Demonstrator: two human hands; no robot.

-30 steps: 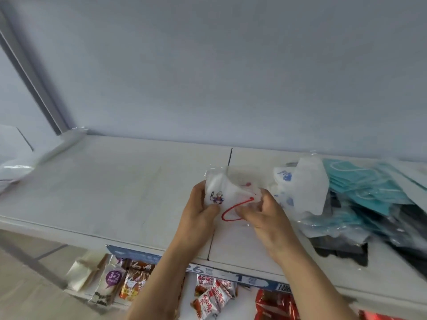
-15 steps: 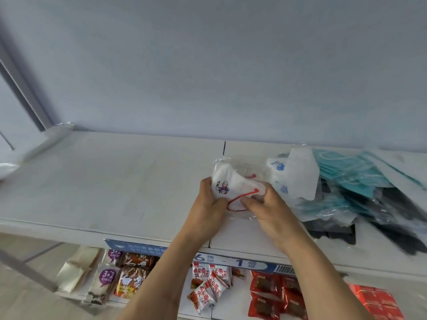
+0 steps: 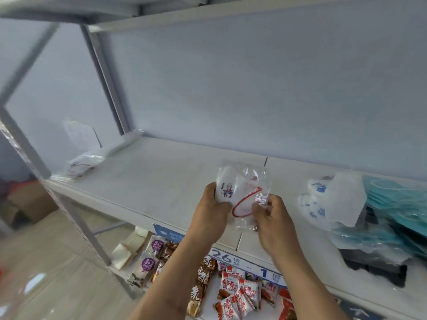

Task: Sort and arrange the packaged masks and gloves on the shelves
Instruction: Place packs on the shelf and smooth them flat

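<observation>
I hold a clear-wrapped white mask (image 3: 240,188) with a cartoon print and a red ear loop, lifted above the white shelf (image 3: 147,181). My left hand (image 3: 212,211) grips its left edge, thumb over the front. My right hand (image 3: 272,218) pinches the wrapper's lower right corner. A pile of packaged masks (image 3: 374,215), white, teal and black, lies on the shelf to the right. Another wrapped white mask (image 3: 80,162) lies at the shelf's far left end.
Grey uprights (image 3: 101,72) frame the shelf's left end, and another shelf board (image 3: 208,12) runs overhead. Snack packets (image 3: 233,294) fill the lower shelf under my arms. A blue label strip (image 3: 245,262) runs along the shelf's front edge. Cardboard boxes (image 3: 25,204) stand on the floor at left.
The view has swung left and up, showing the shelf's left end. Both hands have raised the wrapped mask off the shelf and more upright.
</observation>
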